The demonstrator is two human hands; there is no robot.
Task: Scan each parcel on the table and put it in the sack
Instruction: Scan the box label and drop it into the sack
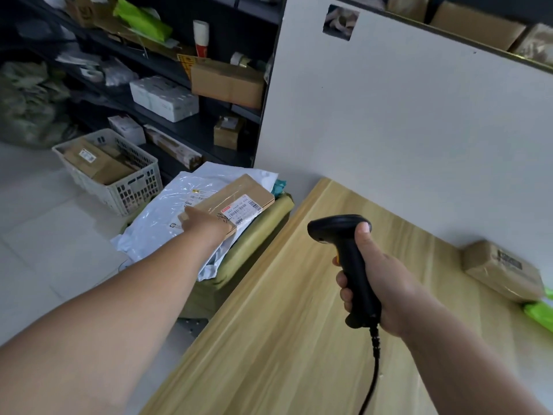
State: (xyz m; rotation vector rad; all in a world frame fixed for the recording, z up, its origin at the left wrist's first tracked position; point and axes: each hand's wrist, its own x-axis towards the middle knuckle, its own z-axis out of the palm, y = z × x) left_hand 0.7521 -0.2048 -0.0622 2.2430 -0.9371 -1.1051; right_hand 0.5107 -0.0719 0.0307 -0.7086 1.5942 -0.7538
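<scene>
My left hand (pixel 206 221) reaches out past the table's left edge and grips the near end of a flat brown cardboard parcel (pixel 239 194) with a barcode label. The parcel is over the open olive-green sack (pixel 266 223), on top of a white plastic mailer (pixel 163 214) that lies in the sack. My right hand (pixel 380 286) grips the handle of a black corded barcode scanner (pixel 344 238), held upright above the wooden table (pixel 299 324). A brown taped parcel (pixel 502 272) lies on the table at the far right against the white board.
A bright green mailer (pixel 540 314) pokes in at the table's right edge. A white plastic crate (pixel 119 187) with cardboard boxes stands on the floor left of the sack. Dark shelving (pixel 191 127) with boxes runs behind. A white board (pixel 404 121) stands along the table's far side.
</scene>
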